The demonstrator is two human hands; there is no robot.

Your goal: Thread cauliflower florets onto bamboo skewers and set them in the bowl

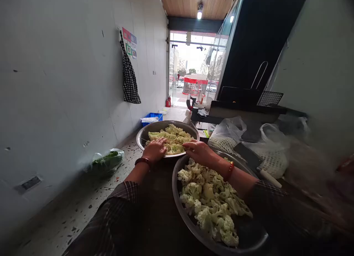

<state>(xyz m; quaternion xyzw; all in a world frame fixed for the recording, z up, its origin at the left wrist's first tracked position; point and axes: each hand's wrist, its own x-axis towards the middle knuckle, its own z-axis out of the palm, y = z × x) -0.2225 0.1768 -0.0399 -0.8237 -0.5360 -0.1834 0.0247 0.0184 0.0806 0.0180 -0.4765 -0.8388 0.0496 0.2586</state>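
Observation:
Cut cauliflower [177, 132] fills a metal basin [139, 139] in front of me. At its near left side my left hand [155, 149] has its fingers closed together on the florets. My right hand [197, 149] reaches over from the right, thumb and fingers closed on a piece at the basin's near right rim. Thin straight lines, like slender sticks, cross the cauliflower; I cannot make them out well. Below my right forearm stands a second metal basin [177, 191], nearer to me, holding many loose cauliflower florets [207, 197].
A cleaver [249, 156] with a pale handle rests by the near basin's right rim. Behind it are plastic bags [228, 132] with white foam netting. Bagged leafy greens [106, 160] lie by the left wall, and a blue crate [155, 117] stands behind the far basin.

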